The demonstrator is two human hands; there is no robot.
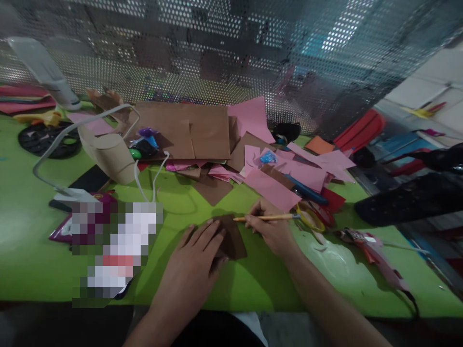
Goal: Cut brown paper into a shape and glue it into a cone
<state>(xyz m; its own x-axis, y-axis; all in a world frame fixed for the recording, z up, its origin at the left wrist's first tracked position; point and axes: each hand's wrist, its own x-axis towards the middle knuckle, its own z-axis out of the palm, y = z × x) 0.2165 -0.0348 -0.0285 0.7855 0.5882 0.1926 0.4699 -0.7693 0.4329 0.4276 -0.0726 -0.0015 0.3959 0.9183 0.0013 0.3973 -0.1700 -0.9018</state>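
Observation:
A small dark brown piece of paper (236, 239) lies on the green tabletop in front of me. Lying flat over its left part, my left hand (195, 255) has its fingers stretched out and covers that side. My right hand (270, 228) is closed around a yellow pencil (272, 218), whose tip points left over the upper right edge of the brown paper. Whether the tip touches the paper I cannot tell. Just beyond the right hand lie scissors with yellow handles (310, 218) and a pink paper sheet (272, 189).
Brown cardboard (210, 132) and scattered pink paper (253, 115) fill the back. A pink glue gun (379, 262) rests at right. To the left are a cardboard roll (114, 156), a white cable (47, 154) and a blurred-out device (125, 246). The table's front edge (289, 308) is close.

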